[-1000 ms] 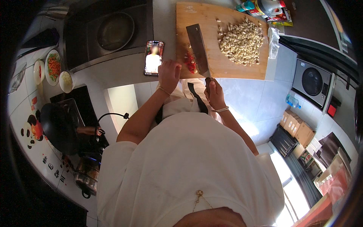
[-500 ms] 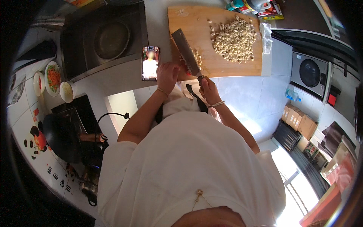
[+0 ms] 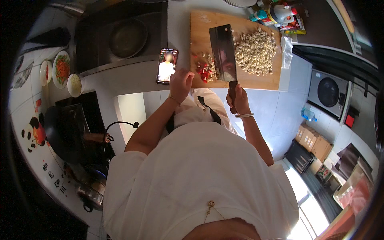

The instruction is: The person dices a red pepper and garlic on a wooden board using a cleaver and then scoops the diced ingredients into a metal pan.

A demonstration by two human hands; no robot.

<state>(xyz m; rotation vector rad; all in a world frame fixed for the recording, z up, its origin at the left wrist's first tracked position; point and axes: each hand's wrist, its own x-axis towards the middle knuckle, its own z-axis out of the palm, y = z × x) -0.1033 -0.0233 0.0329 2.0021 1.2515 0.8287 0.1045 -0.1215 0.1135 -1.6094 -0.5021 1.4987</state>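
Note:
My right hand (image 3: 239, 100) grips the dark handle of a cleaver (image 3: 223, 54), whose broad blade points away from me over the wooden cutting board (image 3: 262, 82). Just left of the blade lie chopped red pieces (image 3: 205, 73) that look like chilli, mixed with cream-coloured bits. To its right is a large pile of cream, nut-like pieces (image 3: 258, 52), partly hidden by the blade. My left hand (image 3: 182, 83) is closed beside the board's near left corner, its fingers curled and nothing visible in them. A lit phone (image 3: 167, 66) lies close to that hand.
Left of the phone is a dark cooktop with a pan (image 3: 129, 39). Further left stand a plate of shredded orange and green food (image 3: 62, 71) and a white bowl (image 3: 75, 85). A black wok (image 3: 60, 128) sits at lower left. Bottles (image 3: 284, 15) stand behind the board.
The cleaver has lifted off the red pieces and swung right, its blade now turned broadside to view. My right hand moved right and nearer to me; my left drew slightly away from the pieces.

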